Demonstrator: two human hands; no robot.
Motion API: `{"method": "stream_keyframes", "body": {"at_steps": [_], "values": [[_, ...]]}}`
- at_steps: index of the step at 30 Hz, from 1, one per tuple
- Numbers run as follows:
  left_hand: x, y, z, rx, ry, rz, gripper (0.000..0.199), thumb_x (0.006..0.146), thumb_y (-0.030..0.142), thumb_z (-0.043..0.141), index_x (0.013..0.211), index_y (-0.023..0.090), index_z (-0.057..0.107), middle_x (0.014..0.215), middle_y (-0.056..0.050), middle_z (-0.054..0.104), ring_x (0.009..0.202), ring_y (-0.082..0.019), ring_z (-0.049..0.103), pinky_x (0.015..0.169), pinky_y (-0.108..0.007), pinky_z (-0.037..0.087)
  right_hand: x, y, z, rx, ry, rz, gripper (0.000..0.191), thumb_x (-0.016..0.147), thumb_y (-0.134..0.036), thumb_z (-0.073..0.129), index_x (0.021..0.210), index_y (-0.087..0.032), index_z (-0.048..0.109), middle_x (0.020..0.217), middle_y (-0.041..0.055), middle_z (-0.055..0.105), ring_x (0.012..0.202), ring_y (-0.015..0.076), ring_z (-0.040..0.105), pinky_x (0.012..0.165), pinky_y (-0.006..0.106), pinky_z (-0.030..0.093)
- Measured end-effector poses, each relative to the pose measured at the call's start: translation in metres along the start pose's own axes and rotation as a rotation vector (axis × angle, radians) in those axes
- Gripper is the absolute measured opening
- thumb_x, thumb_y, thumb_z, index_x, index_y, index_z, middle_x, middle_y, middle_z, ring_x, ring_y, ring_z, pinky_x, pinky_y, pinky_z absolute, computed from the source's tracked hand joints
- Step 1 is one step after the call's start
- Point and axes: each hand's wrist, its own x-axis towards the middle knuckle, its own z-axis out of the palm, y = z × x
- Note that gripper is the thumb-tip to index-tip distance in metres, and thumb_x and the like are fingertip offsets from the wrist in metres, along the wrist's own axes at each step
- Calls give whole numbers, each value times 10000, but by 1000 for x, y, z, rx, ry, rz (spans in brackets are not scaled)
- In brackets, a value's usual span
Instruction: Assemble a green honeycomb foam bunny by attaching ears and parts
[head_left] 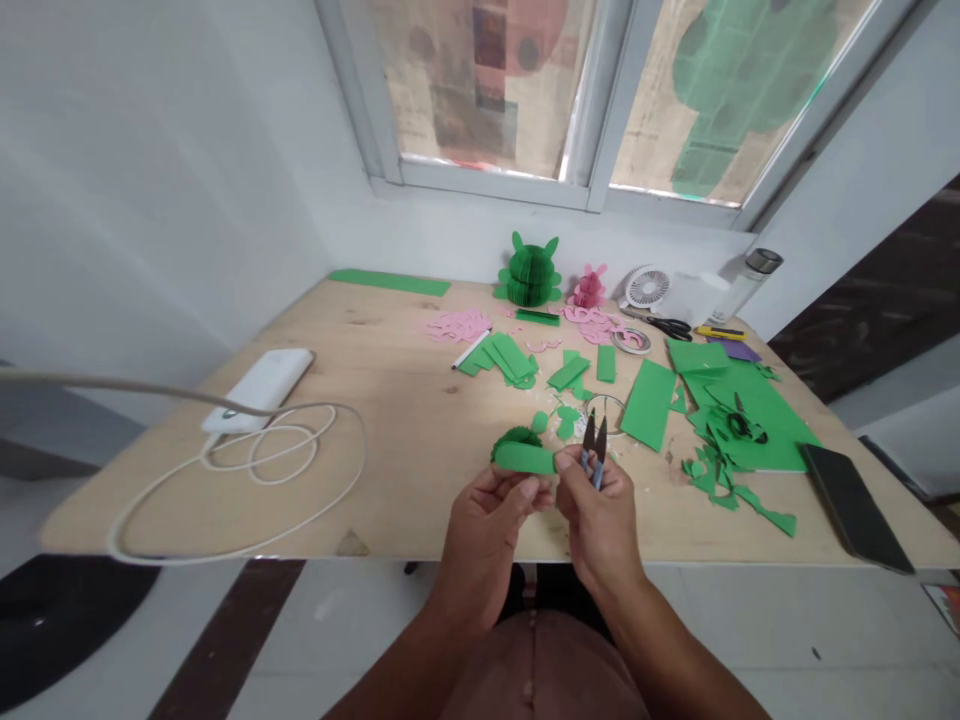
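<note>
My left hand (491,515) is closed on a green paper piece (525,458), a curved strip with a scalloped, folded part behind it. The thumb and fingers of my right hand (600,510) pinch the right end of the same piece. Dark-bladed small scissors (595,440) are also held in my right hand, points up and blades slightly apart. Both hands are close together above the front edge of the wooden table (390,430). Just beyond them lie small green scraps (566,420) and a ring of tape (604,412).
A green paper figure (530,275) and a pink one (588,288) stand at the back. Pink scraps (457,325), a white fan (646,288), a bottle (750,285), green sheets (649,402) and a phone (855,505) surround the work. A power bank (259,390) with cable lies left.
</note>
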Motion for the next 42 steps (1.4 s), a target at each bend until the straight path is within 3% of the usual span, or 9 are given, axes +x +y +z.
{"method": "stream_keyframes", "body": {"at_steps": [5,13,19,23,26,32,37,42], "values": [[3,-2,4,-15,48,53,111,626,209,782,698,146,727,628,-10,679,606,-103,567,646,-226,462,-6,5,4,71,1,50,340,638,-399,794,697,-156,563,449,-108,359,400,33,249,386,175,183],[5,0,-3,-15,9,62,109,643,221,775,680,135,719,602,-14,663,574,-98,544,616,-229,439,-10,8,6,77,15,49,357,626,-408,805,691,-160,555,436,-100,397,394,34,255,381,175,174],[-1,1,1,-101,6,16,103,635,208,771,677,137,709,620,-17,671,604,-104,565,639,-230,452,-15,6,11,105,16,54,367,589,-407,815,710,-173,560,538,-48,522,453,78,440,425,199,309],[0,1,0,-100,22,20,103,624,199,770,643,141,687,585,1,648,571,-94,544,610,-223,440,-15,8,11,103,-1,61,363,607,-411,809,685,-169,548,466,-92,413,406,43,310,395,181,226],[3,3,-3,-49,35,48,105,625,195,764,619,142,674,571,9,635,549,-89,531,588,-219,424,-14,7,5,47,-75,69,357,642,-429,790,710,-162,564,471,-109,340,408,30,217,389,179,168],[9,13,-15,139,51,106,73,636,182,749,619,147,688,574,19,629,546,-85,524,584,-219,419,-6,2,-22,-181,-320,34,376,832,-523,580,862,-152,632,545,-74,334,464,60,228,414,203,139],[11,17,-19,212,19,77,85,638,202,764,654,148,700,641,4,668,586,-106,570,632,-248,474,-3,-1,-38,-405,-374,-3,386,852,-525,555,856,-154,664,563,-58,332,498,72,241,444,217,150],[10,16,-16,184,-5,62,91,648,221,769,681,157,714,665,-5,696,625,-126,620,694,-276,514,-9,-4,-35,-475,-405,-44,377,847,-516,561,859,-161,686,597,-36,416,513,79,261,457,221,191]]}}
